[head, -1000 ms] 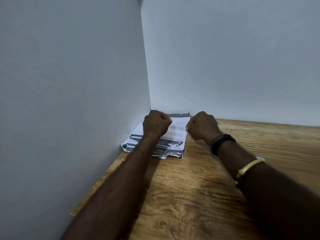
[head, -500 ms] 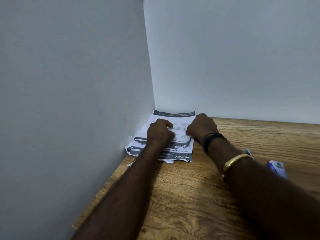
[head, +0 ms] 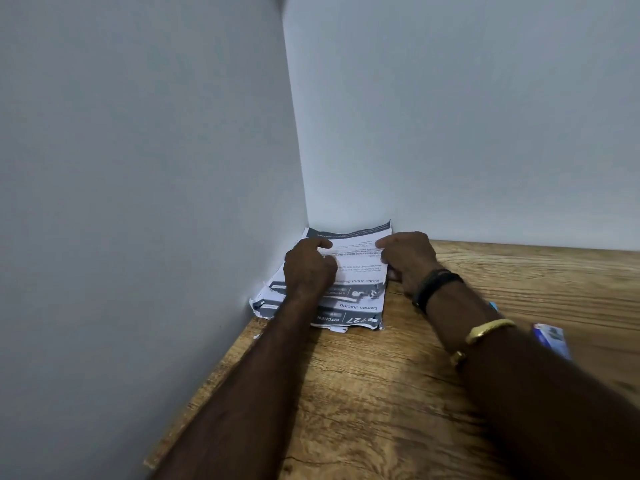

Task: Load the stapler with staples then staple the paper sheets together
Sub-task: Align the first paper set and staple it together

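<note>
Both hands on the sheets (head: 360, 261): left hand (head: 308, 268) curled, pinching the stack's left half; right hand (head: 407, 259) curled round its right edge. Sheets flat on the tabletop (head: 381, 393), tucked into the corner under the hands, near edge ragged. Blurred blue-and-white pack (head: 550, 339) right of the right forearm, contents untellable. Left wall (head: 138, 202) tight beside the left hand, back wall (head: 450, 133) just past the fingertips. Tabletop stretching right of the right hand and back toward the body.

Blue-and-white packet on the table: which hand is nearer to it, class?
Right. The right hand grips the paper sheets, left of the packet; the left hand holds them farther left.
</note>
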Action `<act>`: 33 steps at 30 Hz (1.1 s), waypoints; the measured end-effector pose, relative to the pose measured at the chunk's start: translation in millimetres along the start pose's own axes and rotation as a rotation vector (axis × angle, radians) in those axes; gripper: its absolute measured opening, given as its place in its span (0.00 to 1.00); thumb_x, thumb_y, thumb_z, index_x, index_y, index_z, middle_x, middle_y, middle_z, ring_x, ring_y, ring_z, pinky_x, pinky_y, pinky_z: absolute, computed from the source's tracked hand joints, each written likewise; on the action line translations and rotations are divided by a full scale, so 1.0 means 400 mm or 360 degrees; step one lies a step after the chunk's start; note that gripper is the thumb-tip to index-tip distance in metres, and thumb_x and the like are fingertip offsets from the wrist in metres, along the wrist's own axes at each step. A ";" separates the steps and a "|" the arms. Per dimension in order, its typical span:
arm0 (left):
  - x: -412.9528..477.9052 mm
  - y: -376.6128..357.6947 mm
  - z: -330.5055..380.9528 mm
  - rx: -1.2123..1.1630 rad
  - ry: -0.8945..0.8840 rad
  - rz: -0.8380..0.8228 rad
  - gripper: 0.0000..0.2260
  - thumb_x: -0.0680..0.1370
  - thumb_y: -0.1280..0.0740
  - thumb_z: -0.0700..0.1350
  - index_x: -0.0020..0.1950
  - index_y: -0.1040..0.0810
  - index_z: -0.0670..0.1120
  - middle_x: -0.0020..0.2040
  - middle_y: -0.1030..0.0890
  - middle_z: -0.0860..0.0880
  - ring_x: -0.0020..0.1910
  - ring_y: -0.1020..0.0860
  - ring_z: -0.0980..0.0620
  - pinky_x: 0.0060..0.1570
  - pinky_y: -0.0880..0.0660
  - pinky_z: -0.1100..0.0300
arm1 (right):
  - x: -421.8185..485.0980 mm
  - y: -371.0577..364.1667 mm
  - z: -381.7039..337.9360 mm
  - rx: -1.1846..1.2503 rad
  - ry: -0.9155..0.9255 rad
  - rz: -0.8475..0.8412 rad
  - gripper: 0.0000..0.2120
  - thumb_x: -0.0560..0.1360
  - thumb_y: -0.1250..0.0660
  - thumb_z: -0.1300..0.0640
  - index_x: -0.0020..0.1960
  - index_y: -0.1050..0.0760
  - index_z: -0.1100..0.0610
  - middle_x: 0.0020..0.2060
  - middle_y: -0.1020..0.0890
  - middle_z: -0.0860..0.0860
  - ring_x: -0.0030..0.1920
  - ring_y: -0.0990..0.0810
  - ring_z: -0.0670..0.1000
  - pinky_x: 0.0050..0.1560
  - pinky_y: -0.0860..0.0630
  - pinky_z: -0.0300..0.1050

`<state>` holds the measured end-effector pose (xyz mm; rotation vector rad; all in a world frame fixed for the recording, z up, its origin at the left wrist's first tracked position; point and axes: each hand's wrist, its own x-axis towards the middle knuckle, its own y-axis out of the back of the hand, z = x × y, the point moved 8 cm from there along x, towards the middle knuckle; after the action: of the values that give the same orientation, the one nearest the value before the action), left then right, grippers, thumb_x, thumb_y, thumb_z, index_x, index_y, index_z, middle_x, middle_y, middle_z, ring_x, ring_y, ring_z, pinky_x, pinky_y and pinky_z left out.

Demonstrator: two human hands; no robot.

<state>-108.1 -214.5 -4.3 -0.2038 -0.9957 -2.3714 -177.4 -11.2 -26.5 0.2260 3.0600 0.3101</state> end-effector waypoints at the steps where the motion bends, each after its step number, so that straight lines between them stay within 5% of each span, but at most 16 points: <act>1: 0.000 0.009 0.000 -0.0013 0.0003 0.0028 0.15 0.76 0.29 0.43 0.62 0.18 0.49 0.66 0.18 0.46 0.66 0.22 0.44 0.68 0.30 0.55 | -0.002 0.004 0.003 0.0098 0.0006 0.0003 0.13 0.71 0.34 0.70 0.49 0.14 0.59 0.49 0.13 0.61 0.49 0.14 0.62 0.54 0.16 0.59; 4: 0.004 0.037 0.005 -0.0052 0.0007 0.0107 0.15 0.76 0.31 0.44 0.63 0.18 0.50 0.64 0.18 0.45 0.65 0.22 0.41 0.67 0.27 0.50 | -0.011 0.020 -0.008 0.0294 0.0158 -0.0085 0.19 0.71 0.37 0.75 0.43 0.15 0.54 0.47 0.14 0.59 0.42 0.15 0.57 0.46 0.15 0.51; 7: 0.008 0.058 0.006 -0.0184 0.0077 0.0171 0.20 0.76 0.30 0.46 0.68 0.22 0.51 0.66 0.21 0.44 0.66 0.23 0.42 0.67 0.26 0.48 | -0.022 0.062 -0.030 0.0392 0.0297 -0.0156 0.18 0.74 0.36 0.74 0.46 0.15 0.53 0.46 0.18 0.59 0.45 0.19 0.58 0.54 0.18 0.62; 13: 0.004 0.100 0.060 -0.0500 -0.0060 0.0302 0.18 0.76 0.30 0.38 0.65 0.18 0.47 0.66 0.18 0.48 0.67 0.22 0.47 0.70 0.28 0.54 | -0.050 0.175 -0.078 0.0231 0.0556 -0.0036 0.14 0.73 0.28 0.69 0.54 0.15 0.55 0.45 0.18 0.58 0.46 0.20 0.55 0.57 0.19 0.59; 18: -0.037 0.118 0.149 -0.0271 -0.0382 0.0418 0.10 0.76 0.27 0.43 0.57 0.15 0.48 0.57 0.17 0.45 0.58 0.20 0.46 0.59 0.24 0.55 | -0.104 0.288 -0.138 -0.0128 0.0867 0.0239 0.11 0.71 0.24 0.64 0.47 0.15 0.49 0.35 0.18 0.51 0.36 0.21 0.48 0.44 0.23 0.41; 24: -0.081 0.113 0.210 -0.0490 -0.0389 0.0465 0.04 0.75 0.27 0.44 0.49 0.15 0.49 0.53 0.17 0.48 0.52 0.18 0.47 0.55 0.20 0.49 | -0.164 0.410 -0.180 -0.0385 0.1138 0.0543 0.04 0.74 0.25 0.60 0.48 0.13 0.55 0.48 0.15 0.50 0.44 0.22 0.44 0.42 0.32 0.23; 27: -0.099 0.065 0.223 -0.0925 -0.0180 0.0318 0.05 0.76 0.31 0.42 0.46 0.15 0.45 0.46 0.14 0.48 0.51 0.15 0.46 0.57 0.19 0.46 | -0.189 0.453 -0.173 -0.0314 0.1097 0.0520 0.04 0.73 0.27 0.60 0.46 0.14 0.55 0.41 0.14 0.48 0.40 0.17 0.45 0.48 0.22 0.38; 30: -0.108 -0.009 0.212 -0.1544 0.0289 0.0025 0.08 0.76 0.30 0.42 0.37 0.17 0.45 0.38 0.16 0.48 0.46 0.17 0.46 0.55 0.16 0.49 | -0.210 0.495 -0.151 -0.0302 0.1100 0.0533 0.04 0.70 0.27 0.60 0.43 0.14 0.54 0.36 0.16 0.43 0.38 0.19 0.34 0.45 0.24 0.32; 33: -0.130 -0.074 0.215 -0.1959 0.0587 -0.0285 0.03 0.75 0.26 0.34 0.42 0.16 0.40 0.45 0.16 0.43 0.46 0.18 0.46 0.42 0.16 0.60 | -0.216 0.542 -0.115 -0.0227 0.1045 0.0538 0.06 0.68 0.27 0.60 0.41 0.15 0.51 0.37 0.15 0.41 0.38 0.19 0.32 0.44 0.25 0.26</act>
<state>-87.0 -115.3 21.3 -0.1044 0.7169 -2.7097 -65.2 176.8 66.2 0.7792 3.5974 0.7516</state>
